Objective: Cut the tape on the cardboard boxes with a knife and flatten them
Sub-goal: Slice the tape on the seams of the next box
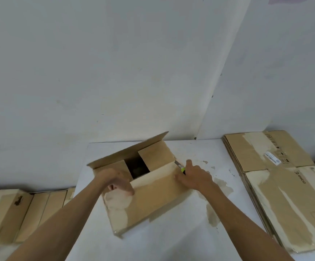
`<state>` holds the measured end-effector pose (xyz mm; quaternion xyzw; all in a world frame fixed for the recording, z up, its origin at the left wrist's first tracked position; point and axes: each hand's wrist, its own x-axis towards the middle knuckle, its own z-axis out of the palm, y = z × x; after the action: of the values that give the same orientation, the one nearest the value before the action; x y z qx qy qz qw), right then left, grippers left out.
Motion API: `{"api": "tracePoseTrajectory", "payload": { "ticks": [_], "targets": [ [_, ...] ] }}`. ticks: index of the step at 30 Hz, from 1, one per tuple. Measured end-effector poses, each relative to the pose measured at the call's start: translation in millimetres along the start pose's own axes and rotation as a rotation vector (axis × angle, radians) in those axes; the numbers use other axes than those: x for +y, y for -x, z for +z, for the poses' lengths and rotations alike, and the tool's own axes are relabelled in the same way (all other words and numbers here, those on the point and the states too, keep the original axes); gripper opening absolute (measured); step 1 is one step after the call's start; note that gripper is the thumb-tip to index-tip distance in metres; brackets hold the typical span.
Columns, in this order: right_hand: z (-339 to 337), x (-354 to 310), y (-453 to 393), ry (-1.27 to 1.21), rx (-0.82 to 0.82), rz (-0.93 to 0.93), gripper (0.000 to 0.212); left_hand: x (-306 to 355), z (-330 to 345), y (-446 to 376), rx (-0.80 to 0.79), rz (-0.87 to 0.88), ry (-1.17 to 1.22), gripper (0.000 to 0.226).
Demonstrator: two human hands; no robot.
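A brown cardboard box (152,200) stands on the white table (171,242) in the middle, its top flaps partly open with a dark gap showing inside. Pale tape runs along its near flap and front face. My left hand (118,182) grips the left end of the near flap. My right hand (194,176) is at the box's right corner and holds a utility knife (180,166) with a yellow-green and black handle; its blade points up and left at the corner of the box.
A stack of flattened taped boxes (284,189) lies at the right side of the table. Several more boxes (21,210) stand in a row low at the left, beside the table. White walls rise close behind the table.
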<state>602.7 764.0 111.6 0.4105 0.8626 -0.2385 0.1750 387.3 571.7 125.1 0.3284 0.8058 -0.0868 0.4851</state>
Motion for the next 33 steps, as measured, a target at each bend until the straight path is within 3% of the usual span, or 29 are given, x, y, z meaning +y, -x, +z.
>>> {"api": "tracePoseTrajectory", "payload": {
  "ticks": [4, 7, 10, 12, 15, 21, 27, 33],
  "targets": [
    [9.7, 0.1, -2.3, -0.019, -0.069, 0.037, 0.065, 12.0, 2.2, -3.4, 0.207, 0.134, -0.021, 0.041],
    [12.5, -2.4, 1.7, -0.126, -0.136, 0.02, 0.052, 39.7, 11.6, -9.3, 0.282, 0.223, 0.123, 0.052],
    [7.5, 0.6, 6.6, -0.35, -0.352, 0.037, 0.05, 70.1, 20.8, -7.6, 0.362, 0.25, 0.014, 0.06],
    [0.9, 5.4, 9.4, -0.515, -0.47, 0.064, 0.045, 82.1, 28.6, -8.6, 0.387, 0.271, -0.04, 0.061],
    [-10.1, 14.2, 5.6, -0.637, -0.492, 0.086, 0.038, 86.0, 39.7, -13.9, 0.381, 0.301, -0.002, 0.052],
    [-31.9, 20.2, -9.7, -0.407, -0.5, -0.09, 0.021, 75.2, 41.3, -20.3, 0.337, 0.468, 0.188, 0.034],
    [-33.8, 20.4, -30.8, -0.124, -0.388, -0.304, 0.021, 77.1, 38.5, -16.6, 0.313, 0.427, 0.222, 0.035],
    [-28.0, 18.8, -42.8, -0.029, -0.438, -0.375, 0.021, 78.5, 37.9, -12.9, 0.29, 0.439, 0.231, 0.033]
  ]
}}
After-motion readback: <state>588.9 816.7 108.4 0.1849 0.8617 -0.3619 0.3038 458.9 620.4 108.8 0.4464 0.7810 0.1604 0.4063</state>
